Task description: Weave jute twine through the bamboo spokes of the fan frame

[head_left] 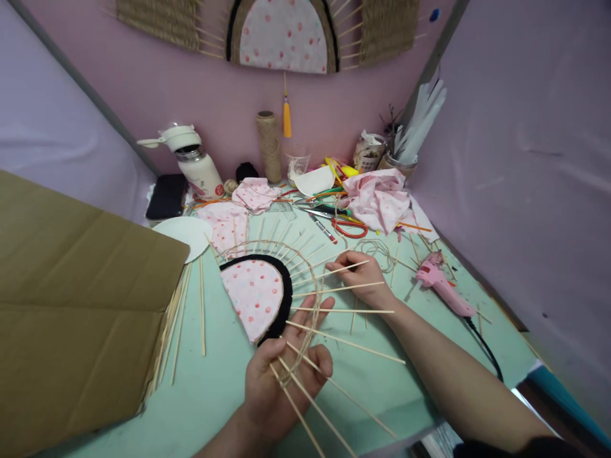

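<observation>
A half-round piece (255, 294) covered in pink dotted cloth with a black rim has thin wooden sticks (351, 311) fanning out from its curved edge. Brown twine (315, 280) runs in an arc through the sticks. My left hand (286, 375) supports the piece from below at its lower end, thumb by the black rim, the other fingers spread under the sticks. At the right of the fan, my right hand (360, 277) is closed with thumb and forefinger pinched beside the sticks, on what looks like the twine's thin strand.
A pink glue gun (443, 286) lies at the right, its black cord trailing forward. Cardboard (86, 305) covers the left side. Behind are red-handled scissors (351, 228), crumpled dotted cloth (379, 197), a white bottle (200, 172) and a twine spool (270, 146). Loose sticks (203, 312) lie left.
</observation>
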Motion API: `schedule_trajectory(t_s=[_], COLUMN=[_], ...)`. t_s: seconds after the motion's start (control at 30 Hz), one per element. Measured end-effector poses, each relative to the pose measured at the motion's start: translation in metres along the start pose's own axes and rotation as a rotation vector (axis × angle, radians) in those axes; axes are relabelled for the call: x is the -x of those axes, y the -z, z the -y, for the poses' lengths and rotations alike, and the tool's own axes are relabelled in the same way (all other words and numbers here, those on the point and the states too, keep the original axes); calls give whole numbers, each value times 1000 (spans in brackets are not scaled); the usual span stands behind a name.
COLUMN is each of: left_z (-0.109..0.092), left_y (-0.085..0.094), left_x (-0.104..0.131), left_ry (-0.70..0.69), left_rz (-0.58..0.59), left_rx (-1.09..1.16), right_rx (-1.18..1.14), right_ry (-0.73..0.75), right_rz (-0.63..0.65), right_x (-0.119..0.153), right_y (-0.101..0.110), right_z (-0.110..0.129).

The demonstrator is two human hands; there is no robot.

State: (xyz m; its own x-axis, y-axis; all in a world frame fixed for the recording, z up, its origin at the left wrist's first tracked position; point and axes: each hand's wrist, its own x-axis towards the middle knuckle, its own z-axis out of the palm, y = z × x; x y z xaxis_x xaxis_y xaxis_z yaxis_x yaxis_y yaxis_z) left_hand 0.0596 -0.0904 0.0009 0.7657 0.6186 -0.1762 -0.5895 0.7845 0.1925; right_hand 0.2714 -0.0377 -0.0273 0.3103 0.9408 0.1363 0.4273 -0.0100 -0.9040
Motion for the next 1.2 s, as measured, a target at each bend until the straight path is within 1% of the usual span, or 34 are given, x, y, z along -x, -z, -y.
schedule_trajectory(t_s=[0.23, 0.4, 0.47, 0.6, 0.67, 0.77, 0.87, 1.0, 1.07, 1.2], left_z=[-2, -3, -4, -4, -4, -4, -5, -5, -5, -4], left_y=[-4, -6, -5, -3, -2, -2, -3, -4, -3, -3], left_x=[2, 4, 6, 7, 7, 5, 5, 6, 6, 6], left_ry=[-2, -23, -29, -32, -34, -36, -34, -27, -31, -41], left_rz=[-24, -39, -49, -57, -48, -39, -32, -44, -46, -41], left_rx=[33, 76, 73, 72, 78, 80, 85, 79, 79, 63], right_rx=[20, 54, 58, 61, 51, 0, -102, -262, -281, -233], right_ry=[29, 24, 3, -47, -49, 4, 44, 48, 25, -50], right_rz=[65, 165, 242, 484, 522, 465, 376, 212, 176, 135], right_x=[-2, -7, -8, -9, -8, -6, -4, -5, -8, -13], right_y=[8, 25, 38, 67, 80, 92, 94, 83, 75, 57], right_z=[-2, -1, 1, 8, 10, 13, 16, 18, 17, 10])
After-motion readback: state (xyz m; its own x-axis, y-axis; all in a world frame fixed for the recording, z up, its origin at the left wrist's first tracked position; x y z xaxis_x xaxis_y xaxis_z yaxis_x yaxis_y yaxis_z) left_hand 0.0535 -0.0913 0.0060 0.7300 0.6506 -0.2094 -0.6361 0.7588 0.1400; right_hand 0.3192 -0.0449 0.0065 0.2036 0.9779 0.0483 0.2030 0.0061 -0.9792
